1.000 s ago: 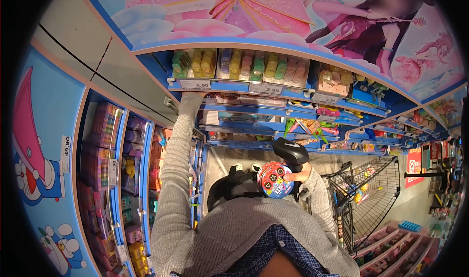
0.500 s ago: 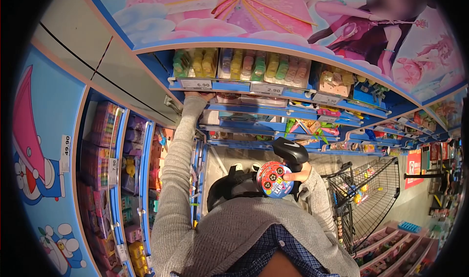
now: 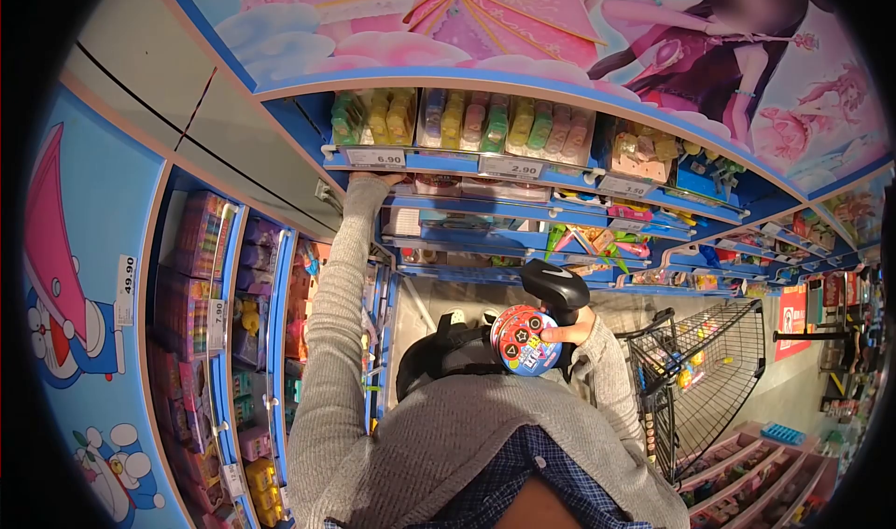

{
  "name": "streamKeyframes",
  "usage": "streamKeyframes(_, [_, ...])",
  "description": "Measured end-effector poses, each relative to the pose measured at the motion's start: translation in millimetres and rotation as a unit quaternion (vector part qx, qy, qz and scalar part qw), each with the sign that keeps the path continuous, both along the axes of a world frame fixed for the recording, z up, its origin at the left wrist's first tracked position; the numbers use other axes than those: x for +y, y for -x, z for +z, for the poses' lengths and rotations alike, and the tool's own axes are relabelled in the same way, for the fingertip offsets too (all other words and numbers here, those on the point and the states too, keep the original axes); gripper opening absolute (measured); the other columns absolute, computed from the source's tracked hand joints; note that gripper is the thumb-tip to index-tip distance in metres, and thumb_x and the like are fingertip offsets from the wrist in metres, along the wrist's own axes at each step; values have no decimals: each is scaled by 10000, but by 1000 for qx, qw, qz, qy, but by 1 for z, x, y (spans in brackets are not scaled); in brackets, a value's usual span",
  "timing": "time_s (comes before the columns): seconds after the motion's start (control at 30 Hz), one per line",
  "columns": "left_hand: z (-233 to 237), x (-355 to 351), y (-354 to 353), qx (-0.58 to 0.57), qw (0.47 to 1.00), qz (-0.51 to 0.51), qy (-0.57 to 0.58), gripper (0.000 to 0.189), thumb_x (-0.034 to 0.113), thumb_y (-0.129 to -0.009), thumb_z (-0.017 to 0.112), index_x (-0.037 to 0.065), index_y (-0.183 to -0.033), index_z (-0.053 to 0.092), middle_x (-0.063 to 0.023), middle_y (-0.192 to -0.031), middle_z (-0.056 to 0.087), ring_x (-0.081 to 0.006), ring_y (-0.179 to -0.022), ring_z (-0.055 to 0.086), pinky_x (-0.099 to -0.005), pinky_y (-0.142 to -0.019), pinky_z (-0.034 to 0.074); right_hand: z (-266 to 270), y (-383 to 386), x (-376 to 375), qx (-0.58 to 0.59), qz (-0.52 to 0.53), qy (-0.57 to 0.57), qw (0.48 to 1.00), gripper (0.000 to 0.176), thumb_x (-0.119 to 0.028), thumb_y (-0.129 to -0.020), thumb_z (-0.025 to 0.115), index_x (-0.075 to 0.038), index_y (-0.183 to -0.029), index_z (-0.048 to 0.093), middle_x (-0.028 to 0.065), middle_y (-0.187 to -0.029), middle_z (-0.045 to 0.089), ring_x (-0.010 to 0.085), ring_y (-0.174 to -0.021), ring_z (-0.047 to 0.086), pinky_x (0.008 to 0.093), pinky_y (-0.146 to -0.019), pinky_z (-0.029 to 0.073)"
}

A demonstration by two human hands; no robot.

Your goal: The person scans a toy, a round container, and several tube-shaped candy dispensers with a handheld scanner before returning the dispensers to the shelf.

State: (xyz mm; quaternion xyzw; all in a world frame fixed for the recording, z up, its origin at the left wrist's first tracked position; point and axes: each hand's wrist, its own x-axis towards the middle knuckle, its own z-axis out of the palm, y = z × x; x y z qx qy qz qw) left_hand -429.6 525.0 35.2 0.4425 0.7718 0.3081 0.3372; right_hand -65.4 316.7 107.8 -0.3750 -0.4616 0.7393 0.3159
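Note:
At waist height my right hand (image 3: 576, 329) grips a small stack of round, flat red-and-blue packages (image 3: 525, 341); its thumb lies over the top one, which has button-like symbols. Stretched forward, my left hand (image 3: 379, 178) reaches into the second shelf (image 3: 504, 197), just under the 6.90 price label (image 3: 375, 158). Its fingers are mostly hidden by the shelf above, so what they touch does not show. Round clear-lidded packs (image 3: 437, 184) lie on that shelf to the right of the hand.
Pastel tubes (image 3: 457, 123) fill boxes on the upper shelf. A black wire shopping cart (image 3: 705, 370) with a few items stands to the right. Side shelves (image 3: 219, 324) with boxed goods run along the left. A black padded object (image 3: 553, 286) is close to my right hand.
My left hand has shifted very slightly at the shelf. The round packages in my right hand have risen a touch; the grip is the same.

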Motion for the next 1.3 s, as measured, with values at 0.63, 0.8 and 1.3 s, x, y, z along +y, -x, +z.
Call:
streamKeyframes(0.63, [-7, -8, -13, 57, 994, -21, -87, 739, 255, -566, 750, -4, -1127, 345, -104, -1110, 492, -209, -1018, 447, -289, -900, 324, 4, 5, 1, -7, -14, 26, 1000, 563, -55, -518, 752, -59, -1007, 473, 21, -902, 481, 137, -873, 458, 276, -780, 377])
streamKeyframes(0.8, [-59, 11, 7, 119, 987, -56, -96, 677, 309, -588, 721, 27, -1116, 404, -85, -1106, 501, -231, -1029, 439, -295, -909, 283, 4, 5, 0, -12, -22, 13, 1000, 547, -54, -528, 750, -57, -1001, 475, 17, -904, 481, 134, -875, 456, 274, -780, 376])
streamKeyframes(1.3, [39, -79, -49, 172, 947, -97, -254, 379, 259, -658, 673, 13, -869, 475, -146, -879, 493, -261, -781, 486, -324, -687, 416, 3, 1, -2, -9, -7, -27, 1000, 653, -19, -557, 731, -35, -1130, 417, 31, -973, 488, 127, -882, 443, 282, -788, 374])
